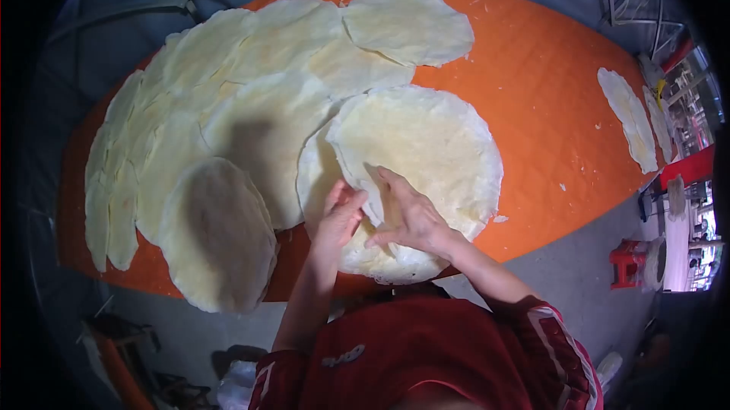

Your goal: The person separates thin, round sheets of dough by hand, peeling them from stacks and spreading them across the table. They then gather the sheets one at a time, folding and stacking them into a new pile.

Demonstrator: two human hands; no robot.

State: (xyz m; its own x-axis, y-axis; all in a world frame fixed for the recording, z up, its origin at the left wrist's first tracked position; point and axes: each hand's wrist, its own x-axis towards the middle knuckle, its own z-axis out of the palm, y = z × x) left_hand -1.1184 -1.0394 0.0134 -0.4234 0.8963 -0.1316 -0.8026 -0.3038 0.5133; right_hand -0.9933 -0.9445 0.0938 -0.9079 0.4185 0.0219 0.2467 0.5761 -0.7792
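The scene is taken in by a single camera worn on the head, tilted steeply downward and forward over the orange work surface (pixel 547 121). A wide lens is used: straight lines are bent, and the corners are lost in black. The red shirt (pixel 418 357) is cut off by the lower edge. The left hand (pixel 340 218) and right hand (pixel 414 216) are framed near the middle, fairly close, while the warped right margin can hardly be read.

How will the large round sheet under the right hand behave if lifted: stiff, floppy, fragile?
Likely floppy: the round sheet bends up along its edge by the left hand. Probably light for its size, as that raised edge looks thin. Possibly fragile: its rim is ragged, and pale flakes lie on the orange surface.
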